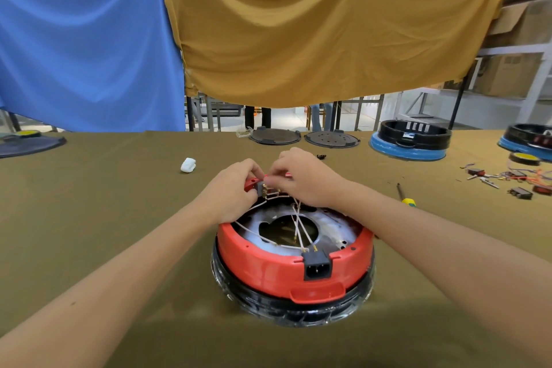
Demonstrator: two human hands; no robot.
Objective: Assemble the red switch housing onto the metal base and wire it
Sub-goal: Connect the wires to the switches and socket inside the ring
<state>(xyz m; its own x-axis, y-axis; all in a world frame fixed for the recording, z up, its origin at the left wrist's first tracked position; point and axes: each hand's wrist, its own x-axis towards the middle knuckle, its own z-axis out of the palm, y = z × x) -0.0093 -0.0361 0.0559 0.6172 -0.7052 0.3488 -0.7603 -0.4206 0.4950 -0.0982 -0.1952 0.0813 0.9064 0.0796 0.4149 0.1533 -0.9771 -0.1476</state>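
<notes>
Left hand (pixel 236 188) grips red switch (pixel 252 184) at far rim of base (pixel 294 260); right hand (pixel 301 178) fingers pinch a wire (pixel 276 196) w/ it. Olive table (pixel 119 203), cloths (pixel 298 33) behind.

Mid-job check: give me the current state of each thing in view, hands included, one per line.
left hand: grips the red switch housing at the far rim.
right hand: pinches at the switch terminals.
red switch housing: held up, not seated.
white wires: loose across the opening, some ends free.
red base: upside down on the table, underside open.
black power socket: fitted in the near rim.
screwdriver: lying on the table, untouched.
</notes>
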